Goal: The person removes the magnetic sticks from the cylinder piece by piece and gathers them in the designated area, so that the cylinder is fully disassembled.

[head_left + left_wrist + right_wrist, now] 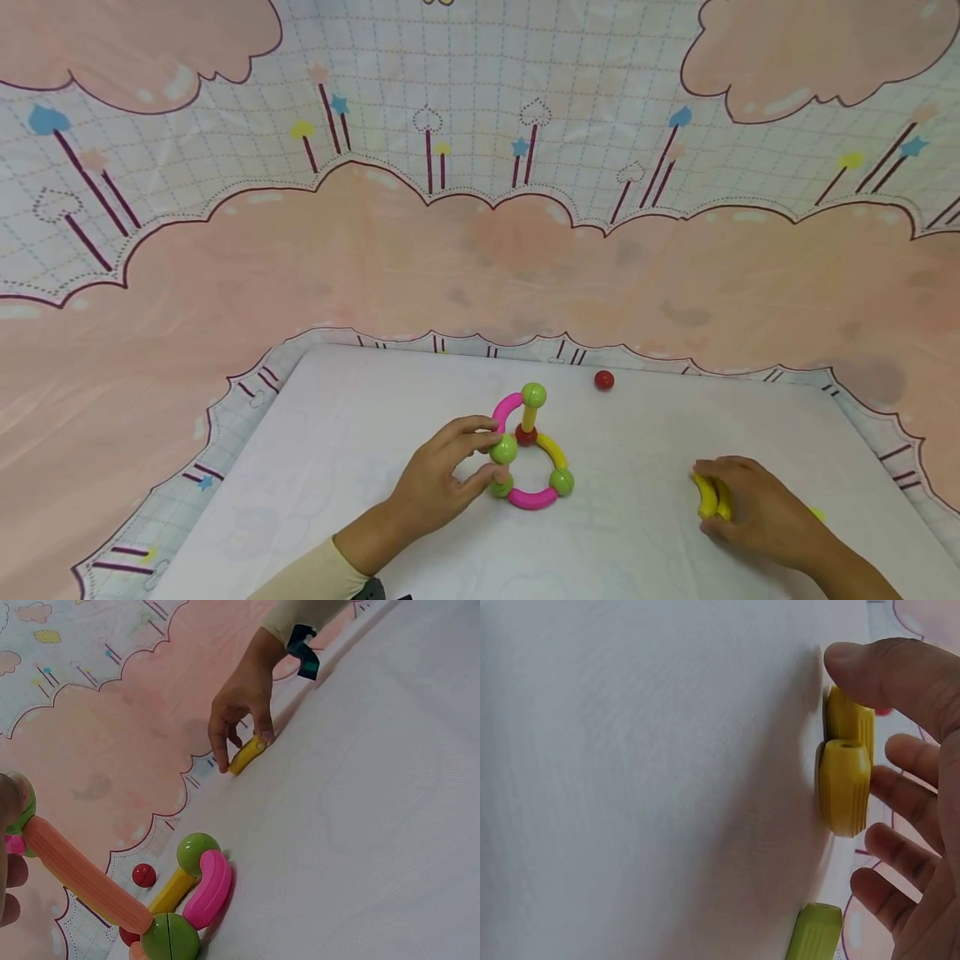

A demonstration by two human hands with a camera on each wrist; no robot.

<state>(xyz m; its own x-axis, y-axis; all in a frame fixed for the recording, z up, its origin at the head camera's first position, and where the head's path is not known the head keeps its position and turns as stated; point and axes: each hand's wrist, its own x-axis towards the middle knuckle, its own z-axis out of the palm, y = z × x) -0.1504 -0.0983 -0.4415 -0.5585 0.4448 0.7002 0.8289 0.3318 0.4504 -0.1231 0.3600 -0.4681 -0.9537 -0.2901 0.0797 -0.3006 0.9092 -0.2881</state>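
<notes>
My left hand (438, 475) holds a green ball (503, 449) between thumb and fingers. That ball tops an upright orange rod (86, 871) in a toy frame of balls and rods. In it, a pink curved rod (533, 499) and a yellow curved rod (553, 451) run low between balls; a straight yellow rod (529, 418) rises from a red ball (526, 435) to another green ball (534, 395). Off to the right, my right hand (765, 512) pinches a yellow curved rod (705, 495) on the table; a second yellow curved rod (845, 787) lies beside it.
A loose red ball (603, 380) sits near the back of the white table (360, 383). A green rod (815, 934) lies by my right hand, mostly hidden by it in the head view. Behind the table hangs a patterned cloth (450, 267).
</notes>
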